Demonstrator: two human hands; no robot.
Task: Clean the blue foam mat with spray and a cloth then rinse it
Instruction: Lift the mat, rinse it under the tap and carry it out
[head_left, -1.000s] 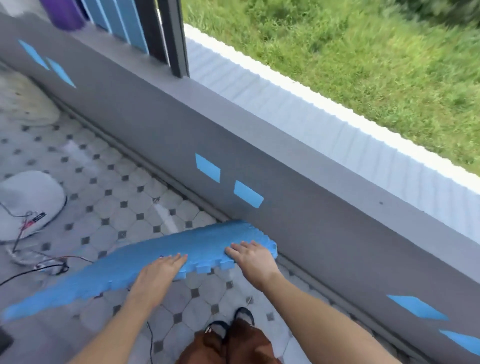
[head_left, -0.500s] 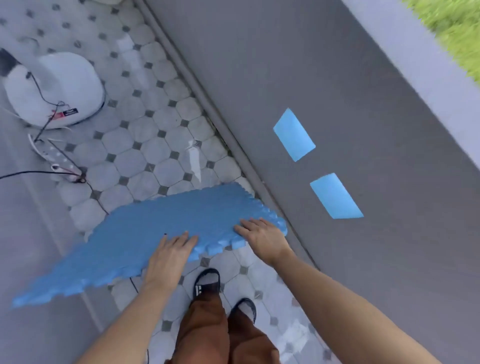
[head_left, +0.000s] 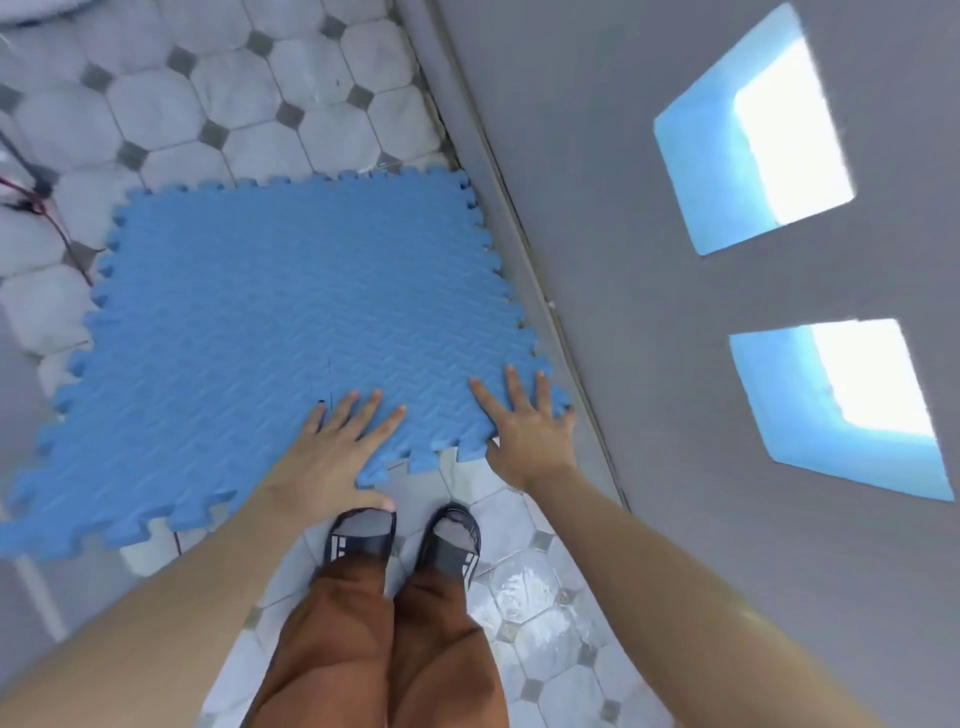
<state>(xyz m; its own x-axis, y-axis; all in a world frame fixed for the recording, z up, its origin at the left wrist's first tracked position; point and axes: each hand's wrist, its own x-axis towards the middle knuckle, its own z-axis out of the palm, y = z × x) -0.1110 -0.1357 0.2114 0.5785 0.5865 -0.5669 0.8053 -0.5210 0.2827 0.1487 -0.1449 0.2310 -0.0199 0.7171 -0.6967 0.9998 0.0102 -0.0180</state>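
The blue foam mat, square with jigsaw-toothed edges and a ribbed top, is spread almost flat just over the tiled floor, its right side against the base of the grey wall. My left hand holds the mat's near edge, fingers spread on top and thumb under the rim. My right hand holds the near right corner the same way, fingers on top. No spray bottle or cloth is in view.
The grey wall runs along the right with two blue-lined openings. Red and black cables lie on the white octagon floor tiles at the left. My sandalled feet stand just behind the mat; wet tiles shine by them.
The mat has swung down from a tilted hold to nearly flat over the floor beside the wall. My view has tipped steeply downward; both hands stay on the near edge.
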